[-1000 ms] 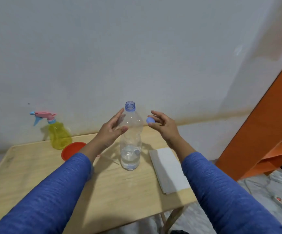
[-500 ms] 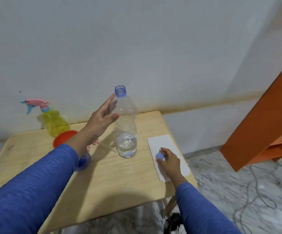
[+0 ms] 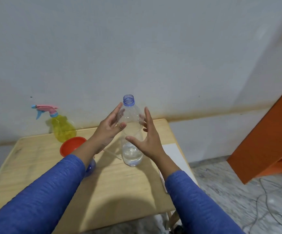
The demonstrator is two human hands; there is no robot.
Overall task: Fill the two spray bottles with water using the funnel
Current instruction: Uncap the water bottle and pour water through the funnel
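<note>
An uncapped clear water bottle (image 3: 131, 115) stands mid-table with a little water in its base. My left hand (image 3: 107, 130) holds its upper left side, thumb in front and fingers behind the plastic. My right hand (image 3: 147, 139) is spread beside the bottle's right side, thumb across the front; I cannot tell if it touches. A yellow spray bottle (image 3: 63, 130) with a pink and blue trigger head stands at the back left. A red funnel (image 3: 72, 146) sits in front of it. A blue bottle (image 3: 90, 168) peeks out from under my left forearm.
The wooden table (image 3: 35, 166) stands against a white wall. A white sheet (image 3: 174, 152) lies at its right edge, partly behind my right arm. A thin clear tube (image 3: 111, 153) lies near the bottle's base. An orange shelf (image 3: 271, 141) and floor cables are at the right.
My right hand has left the white sheet, where it held the blue cap, and come up empty beside the water bottle. The cap is out of sight. My left hand stays on the bottle.
</note>
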